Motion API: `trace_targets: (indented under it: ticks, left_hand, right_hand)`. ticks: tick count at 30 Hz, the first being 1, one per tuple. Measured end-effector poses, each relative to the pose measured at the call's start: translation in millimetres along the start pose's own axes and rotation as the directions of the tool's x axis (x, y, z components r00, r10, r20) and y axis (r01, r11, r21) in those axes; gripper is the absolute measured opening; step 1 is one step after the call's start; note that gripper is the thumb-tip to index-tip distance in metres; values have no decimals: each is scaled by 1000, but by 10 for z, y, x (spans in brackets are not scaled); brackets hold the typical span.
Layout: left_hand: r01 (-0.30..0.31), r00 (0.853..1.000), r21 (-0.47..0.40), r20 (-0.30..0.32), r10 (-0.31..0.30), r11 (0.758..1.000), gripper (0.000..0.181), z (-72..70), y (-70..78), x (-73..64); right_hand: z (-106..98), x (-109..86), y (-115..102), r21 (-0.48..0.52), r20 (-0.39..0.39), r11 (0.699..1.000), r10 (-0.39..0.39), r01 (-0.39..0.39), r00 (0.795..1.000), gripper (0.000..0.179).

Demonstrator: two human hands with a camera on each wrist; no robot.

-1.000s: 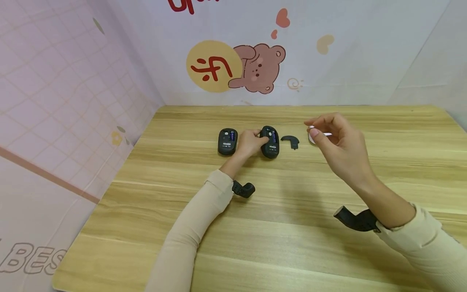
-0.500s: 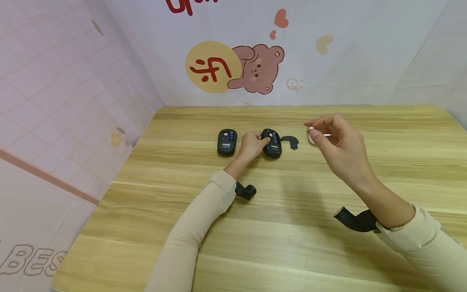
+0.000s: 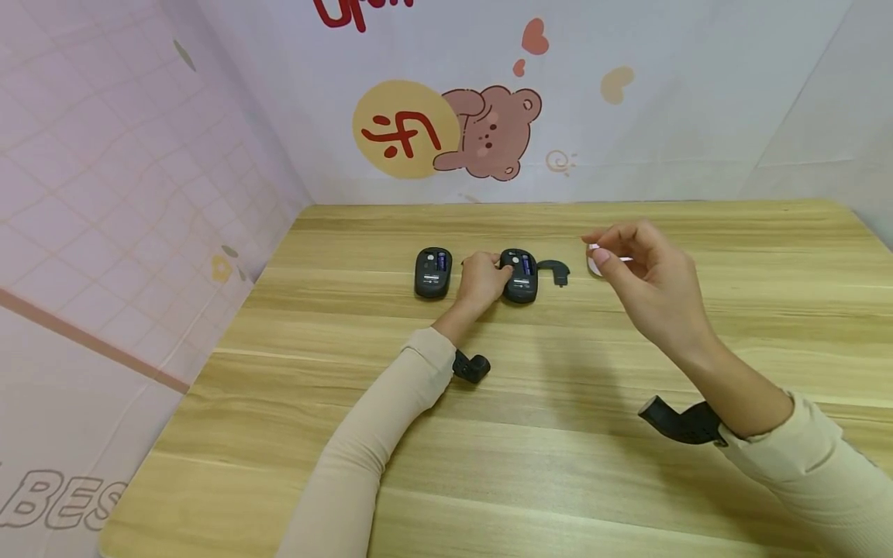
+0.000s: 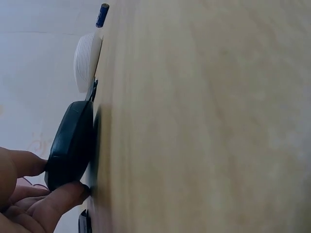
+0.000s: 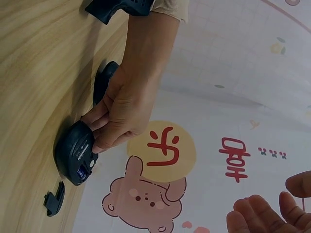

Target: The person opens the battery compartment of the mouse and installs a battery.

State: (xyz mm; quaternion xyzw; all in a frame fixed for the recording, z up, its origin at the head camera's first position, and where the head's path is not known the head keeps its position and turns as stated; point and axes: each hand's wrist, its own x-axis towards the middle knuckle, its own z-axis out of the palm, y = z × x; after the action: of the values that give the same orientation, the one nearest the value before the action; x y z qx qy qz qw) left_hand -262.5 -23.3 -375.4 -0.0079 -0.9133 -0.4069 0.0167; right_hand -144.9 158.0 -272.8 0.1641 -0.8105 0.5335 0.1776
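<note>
My left hand (image 3: pixel 481 279) pinches the left side of an upturned black computer mouse (image 3: pixel 520 287). Its battery slot is uncovered, with a blue battery (image 3: pixel 526 264) inside. In the left wrist view, thumb and fingers grip one end of this mouse (image 4: pixel 72 141), which leans up from the table. A dark battery cover (image 3: pixel 556 270) lies just right of it. My right hand (image 3: pixel 656 283) hovers further right, fingers loosely bent and nothing seen between them. Partly hidden behind that hand is a white rounded object (image 3: pixel 594 265), ribbed in the left wrist view.
Left of my left hand lies a second upturned black mouse (image 3: pixel 433 275), also with a blue battery showing. A loose blue battery (image 4: pixel 102 15) appears beyond the white object. The wooden table (image 3: pixel 530 465) meets a printed wall cloth (image 3: pixel 670 147) at the back.
My left hand has shifted slightly right with the mouse, which now lies flatter. A small dark bit has come into sight left of that hand. My right hand stays in place.
</note>
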Motion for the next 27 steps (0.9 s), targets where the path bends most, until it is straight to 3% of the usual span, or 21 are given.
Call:
trace_targets:
  ticks: [12,17,27]
  left_hand:
    - [48,999,43,-26,-47,998,31,-24,18,-12]
    - [41,999,49,-28,-39,998,22,-44,10,-32]
    - [25,1000,34,-20,-24,999,26,-62,-17,-28]
  right_hand:
    - [-12,-17,-3,-3,-4,1000,-18,18,1000,8]
    - [-19,-10,18,-3,-18,1000,-17,17,1000,4]
    - [-152,115,144,40,-67,996,78,-75,995,5]
